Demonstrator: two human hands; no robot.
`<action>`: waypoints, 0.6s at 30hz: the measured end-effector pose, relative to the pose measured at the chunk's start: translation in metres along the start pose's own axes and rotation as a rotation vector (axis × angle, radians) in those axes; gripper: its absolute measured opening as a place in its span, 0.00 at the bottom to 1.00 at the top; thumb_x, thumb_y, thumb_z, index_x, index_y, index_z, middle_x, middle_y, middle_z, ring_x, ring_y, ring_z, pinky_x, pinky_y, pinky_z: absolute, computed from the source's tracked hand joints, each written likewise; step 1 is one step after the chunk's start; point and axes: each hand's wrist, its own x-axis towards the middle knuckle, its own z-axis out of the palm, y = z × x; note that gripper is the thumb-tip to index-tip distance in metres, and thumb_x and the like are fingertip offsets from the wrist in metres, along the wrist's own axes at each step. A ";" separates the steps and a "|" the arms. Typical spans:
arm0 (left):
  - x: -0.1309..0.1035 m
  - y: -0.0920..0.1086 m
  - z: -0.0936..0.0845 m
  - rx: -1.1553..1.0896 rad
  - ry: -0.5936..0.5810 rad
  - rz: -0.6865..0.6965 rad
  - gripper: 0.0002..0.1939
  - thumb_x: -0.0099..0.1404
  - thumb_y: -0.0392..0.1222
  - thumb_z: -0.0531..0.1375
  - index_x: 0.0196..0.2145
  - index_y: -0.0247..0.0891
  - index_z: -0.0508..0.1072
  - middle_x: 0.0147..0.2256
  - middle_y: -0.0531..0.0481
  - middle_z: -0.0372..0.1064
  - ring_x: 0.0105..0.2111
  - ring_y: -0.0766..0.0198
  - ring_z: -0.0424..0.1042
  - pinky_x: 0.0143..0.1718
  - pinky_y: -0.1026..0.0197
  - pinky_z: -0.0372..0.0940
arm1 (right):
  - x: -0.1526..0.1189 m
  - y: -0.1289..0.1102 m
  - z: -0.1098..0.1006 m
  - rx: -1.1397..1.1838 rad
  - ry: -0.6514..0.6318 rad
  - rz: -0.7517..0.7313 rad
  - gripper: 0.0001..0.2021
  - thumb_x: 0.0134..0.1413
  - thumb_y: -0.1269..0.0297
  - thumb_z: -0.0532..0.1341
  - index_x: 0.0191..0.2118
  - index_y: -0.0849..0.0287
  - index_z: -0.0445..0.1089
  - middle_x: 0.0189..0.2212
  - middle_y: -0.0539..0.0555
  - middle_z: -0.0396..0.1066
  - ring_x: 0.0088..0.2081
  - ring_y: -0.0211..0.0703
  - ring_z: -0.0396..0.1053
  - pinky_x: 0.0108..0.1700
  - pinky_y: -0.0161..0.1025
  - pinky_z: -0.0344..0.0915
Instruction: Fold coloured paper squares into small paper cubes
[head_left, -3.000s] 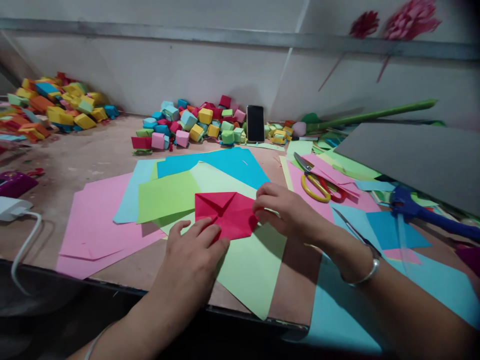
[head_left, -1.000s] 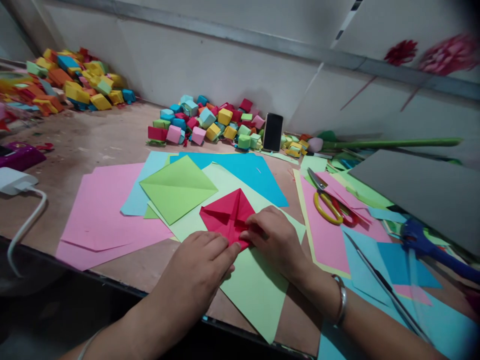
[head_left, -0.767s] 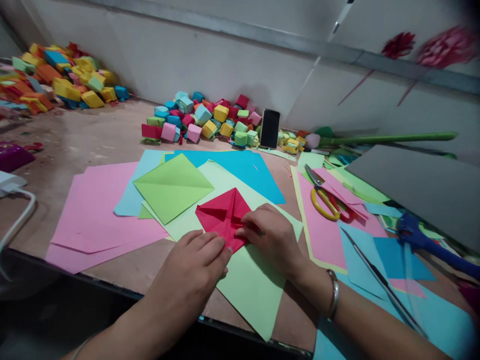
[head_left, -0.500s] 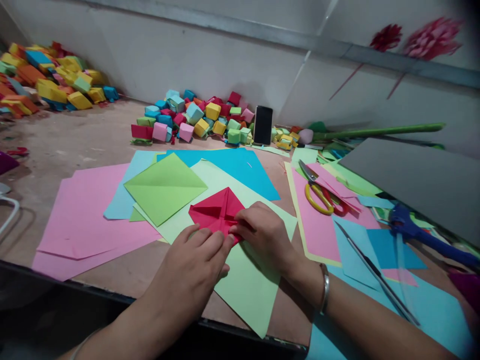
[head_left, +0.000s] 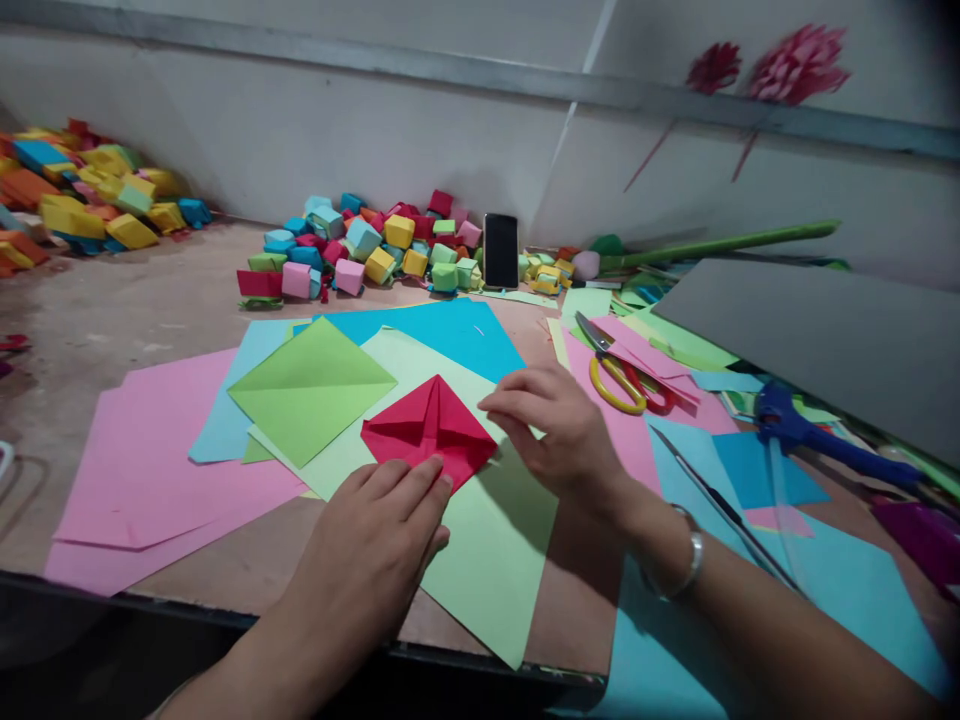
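Observation:
A folded red paper (head_left: 426, 428) lies on a pale green sheet (head_left: 480, 545) near the table's front edge. My left hand (head_left: 375, 545) lies flat with its fingertips pressing the red paper's near edge. My right hand (head_left: 559, 425) hovers just right of the red paper, fingers spread and holding nothing. A folded bright green square (head_left: 307, 385) sits to the left, over pink sheets (head_left: 150, 470) and blue sheets (head_left: 450, 335).
Piles of small coloured paper cubes (head_left: 367, 250) lie at the back, with more (head_left: 82, 195) at far left. A phone (head_left: 501, 250) leans on the wall. Yellow-handled scissors (head_left: 615, 370), a blue tool (head_left: 817, 440), a grey board (head_left: 825, 330) and a green rod (head_left: 720, 243) are on the right.
My right hand has lifted off the red paper and moved right, fingers opening. My left hand stays pressed on the paper's near edge. The camera has shifted slightly.

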 end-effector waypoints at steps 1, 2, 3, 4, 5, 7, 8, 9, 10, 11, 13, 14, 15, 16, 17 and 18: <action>0.000 0.000 0.000 0.004 0.002 0.000 0.15 0.66 0.36 0.55 0.50 0.33 0.71 0.51 0.41 0.71 0.42 0.50 0.70 0.39 0.48 0.66 | 0.001 0.001 -0.008 -0.041 -0.036 -0.016 0.10 0.61 0.70 0.55 0.34 0.61 0.75 0.29 0.58 0.72 0.35 0.44 0.64 0.37 0.40 0.60; 0.001 0.000 0.001 0.006 0.001 0.001 0.15 0.66 0.36 0.55 0.49 0.33 0.71 0.51 0.40 0.71 0.42 0.50 0.70 0.39 0.48 0.67 | 0.000 0.000 -0.014 -0.077 -0.105 -0.044 0.11 0.61 0.70 0.55 0.35 0.61 0.76 0.27 0.57 0.71 0.33 0.44 0.63 0.34 0.40 0.59; 0.001 0.000 0.001 0.006 -0.001 0.002 0.15 0.67 0.36 0.54 0.50 0.32 0.71 0.51 0.40 0.71 0.42 0.49 0.69 0.39 0.48 0.67 | 0.000 0.000 -0.018 -0.111 -0.193 -0.078 0.12 0.62 0.70 0.55 0.35 0.61 0.76 0.26 0.56 0.70 0.32 0.44 0.62 0.33 0.39 0.57; 0.000 0.000 0.001 0.005 -0.005 0.003 0.15 0.67 0.36 0.54 0.50 0.32 0.70 0.51 0.40 0.71 0.43 0.49 0.69 0.40 0.48 0.67 | -0.002 -0.002 -0.020 -0.151 -0.281 -0.108 0.12 0.62 0.69 0.55 0.35 0.60 0.76 0.25 0.56 0.70 0.31 0.43 0.62 0.32 0.39 0.55; 0.000 0.000 0.001 0.003 -0.010 0.004 0.16 0.67 0.37 0.54 0.51 0.33 0.70 0.51 0.40 0.71 0.43 0.49 0.69 0.40 0.47 0.67 | -0.004 -0.003 -0.020 -0.195 -0.356 -0.131 0.12 0.62 0.69 0.55 0.35 0.59 0.76 0.24 0.55 0.69 0.31 0.43 0.61 0.31 0.40 0.52; 0.000 0.000 0.001 -0.003 -0.020 0.002 0.16 0.68 0.37 0.53 0.51 0.34 0.69 0.52 0.41 0.70 0.44 0.50 0.69 0.41 0.48 0.66 | -0.007 -0.007 -0.016 -0.293 -0.453 -0.151 0.10 0.61 0.69 0.57 0.33 0.59 0.76 0.23 0.54 0.68 0.30 0.43 0.60 0.31 0.41 0.49; -0.001 0.000 0.001 -0.005 -0.020 0.000 0.16 0.68 0.37 0.53 0.51 0.34 0.69 0.52 0.41 0.70 0.44 0.50 0.69 0.41 0.48 0.66 | -0.009 -0.009 -0.013 -0.338 -0.486 -0.152 0.10 0.60 0.69 0.58 0.32 0.59 0.76 0.22 0.54 0.68 0.30 0.43 0.60 0.31 0.41 0.47; -0.001 0.000 0.001 -0.007 -0.018 -0.001 0.16 0.68 0.37 0.52 0.51 0.34 0.69 0.52 0.41 0.70 0.44 0.50 0.69 0.41 0.48 0.66 | -0.010 -0.010 -0.011 -0.374 -0.524 -0.150 0.09 0.60 0.69 0.59 0.32 0.59 0.76 0.22 0.54 0.69 0.30 0.43 0.60 0.31 0.41 0.46; -0.001 0.000 0.001 -0.008 -0.015 0.000 0.15 0.68 0.37 0.52 0.51 0.34 0.69 0.52 0.41 0.70 0.44 0.50 0.69 0.41 0.48 0.66 | -0.010 -0.012 -0.009 -0.403 -0.565 -0.143 0.08 0.59 0.69 0.59 0.32 0.59 0.76 0.22 0.54 0.69 0.30 0.43 0.61 0.31 0.41 0.45; -0.002 -0.001 0.001 -0.010 -0.014 0.000 0.15 0.68 0.37 0.52 0.51 0.34 0.69 0.52 0.41 0.70 0.44 0.50 0.69 0.41 0.48 0.66 | -0.009 -0.015 -0.008 -0.425 -0.610 -0.132 0.08 0.59 0.69 0.59 0.32 0.60 0.76 0.23 0.54 0.70 0.31 0.43 0.61 0.30 0.41 0.43; -0.002 -0.001 0.002 -0.016 -0.024 -0.004 0.15 0.68 0.37 0.52 0.51 0.34 0.70 0.52 0.42 0.70 0.45 0.50 0.69 0.42 0.48 0.65 | -0.007 -0.020 -0.009 -0.457 -0.708 -0.109 0.07 0.59 0.70 0.60 0.32 0.61 0.75 0.23 0.54 0.72 0.31 0.43 0.63 0.29 0.41 0.41; -0.001 -0.001 0.002 -0.020 -0.036 -0.010 0.15 0.68 0.37 0.53 0.50 0.35 0.70 0.52 0.42 0.70 0.45 0.50 0.68 0.42 0.48 0.65 | -0.006 -0.023 -0.010 -0.470 -0.753 -0.100 0.07 0.58 0.71 0.60 0.33 0.61 0.75 0.23 0.54 0.73 0.30 0.43 0.64 0.29 0.41 0.40; 0.000 -0.001 0.001 -0.024 -0.051 -0.015 0.14 0.68 0.37 0.53 0.50 0.35 0.70 0.52 0.43 0.70 0.45 0.50 0.68 0.42 0.48 0.65 | -0.005 -0.026 -0.011 -0.483 -0.790 -0.094 0.06 0.58 0.72 0.60 0.34 0.62 0.75 0.24 0.54 0.74 0.30 0.43 0.64 0.28 0.41 0.40; 0.002 -0.001 0.000 -0.028 -0.068 -0.020 0.14 0.67 0.37 0.54 0.50 0.36 0.70 0.52 0.43 0.70 0.45 0.51 0.68 0.41 0.49 0.64 | -0.005 -0.029 -0.012 -0.496 -0.817 -0.091 0.05 0.57 0.73 0.61 0.35 0.62 0.75 0.24 0.55 0.75 0.30 0.44 0.65 0.28 0.41 0.40; 0.004 -0.001 -0.001 -0.029 -0.085 -0.023 0.15 0.67 0.38 0.55 0.51 0.36 0.70 0.51 0.43 0.70 0.44 0.51 0.68 0.41 0.50 0.64 | -0.005 -0.033 -0.013 -0.508 -0.838 -0.091 0.05 0.56 0.74 0.61 0.37 0.62 0.75 0.25 0.55 0.75 0.30 0.44 0.65 0.28 0.41 0.40; 0.007 0.000 -0.003 -0.025 -0.104 -0.025 0.16 0.67 0.39 0.55 0.52 0.36 0.69 0.50 0.43 0.71 0.42 0.52 0.69 0.39 0.50 0.64 | -0.007 -0.036 -0.012 -0.523 -0.850 -0.094 0.06 0.56 0.74 0.61 0.38 0.62 0.75 0.25 0.56 0.75 0.30 0.44 0.66 0.28 0.41 0.41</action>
